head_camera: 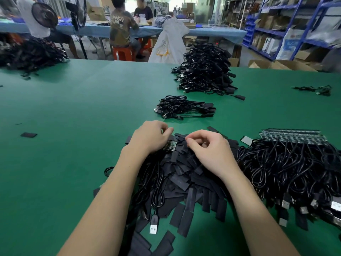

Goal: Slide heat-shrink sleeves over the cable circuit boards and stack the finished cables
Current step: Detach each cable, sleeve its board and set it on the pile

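Observation:
My left hand [149, 136] grips a small green circuit board [170, 145] at the end of a black cable [156, 193], whose USB plug [153, 226] lies near me. My right hand [208, 150] hovers just right of the board with curled fingers, pinching at a flat black heat-shrink sleeve [181, 140]; the pinch itself is partly hidden. Both hands work above a heap of loose black sleeves [186, 182]. A small stack of sleeved cables [184, 108] lies beyond the hands.
A bundle of unsleeved cables with bare boards [291, 163] lies at the right on the green table [64, 126]. A tall cable pile [206, 71] stands farther back. One stray sleeve [28, 134] lies left. People sit at a blue table behind.

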Demonstrator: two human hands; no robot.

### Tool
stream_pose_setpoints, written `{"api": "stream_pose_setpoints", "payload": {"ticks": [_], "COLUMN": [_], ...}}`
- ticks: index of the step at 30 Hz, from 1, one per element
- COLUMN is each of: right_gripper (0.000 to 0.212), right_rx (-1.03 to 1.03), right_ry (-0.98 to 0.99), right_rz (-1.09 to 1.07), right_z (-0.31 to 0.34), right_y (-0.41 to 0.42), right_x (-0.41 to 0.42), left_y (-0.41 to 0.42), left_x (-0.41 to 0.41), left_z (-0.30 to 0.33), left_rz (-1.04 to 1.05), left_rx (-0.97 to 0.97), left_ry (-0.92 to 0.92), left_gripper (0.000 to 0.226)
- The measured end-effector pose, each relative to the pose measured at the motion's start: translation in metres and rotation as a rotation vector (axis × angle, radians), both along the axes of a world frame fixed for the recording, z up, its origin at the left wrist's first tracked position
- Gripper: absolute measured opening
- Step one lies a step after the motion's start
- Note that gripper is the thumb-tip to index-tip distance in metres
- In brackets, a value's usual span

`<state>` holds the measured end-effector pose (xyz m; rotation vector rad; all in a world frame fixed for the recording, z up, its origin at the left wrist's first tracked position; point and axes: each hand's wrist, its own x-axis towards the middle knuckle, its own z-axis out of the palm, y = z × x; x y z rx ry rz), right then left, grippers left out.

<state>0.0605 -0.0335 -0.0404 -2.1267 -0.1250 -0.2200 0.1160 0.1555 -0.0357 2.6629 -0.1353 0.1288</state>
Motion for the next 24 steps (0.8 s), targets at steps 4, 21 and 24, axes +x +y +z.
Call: {"api": "stream_pose_setpoints", "payload": {"ticks": [4, 21, 24], "right_gripper": [0.005, 0.023, 0.029], "right_rx": [0.000, 0.741, 0.872], "right_ry": [0.005, 0.290, 0.325], "right_rz": [0.003, 0.100, 0.102], "right_z": [0.001, 0.024, 0.026], "right_y": [0.002, 0.008, 0.011], "right_x": [-0.001, -0.009, -0.010], "left_y": [-0.006, -0.052, -0.052], "left_x": [-0.001, -0.013, -0.013], "left_z": [0.006, 0.021, 0.022], "left_rz": [-0.024, 0.078, 0.093], "left_rx": [-0.093, -0.654, -0.705], "left_ry": [-0.045, -0.229, -0.186], "left_gripper": [0.055, 0.072, 0.067]}}
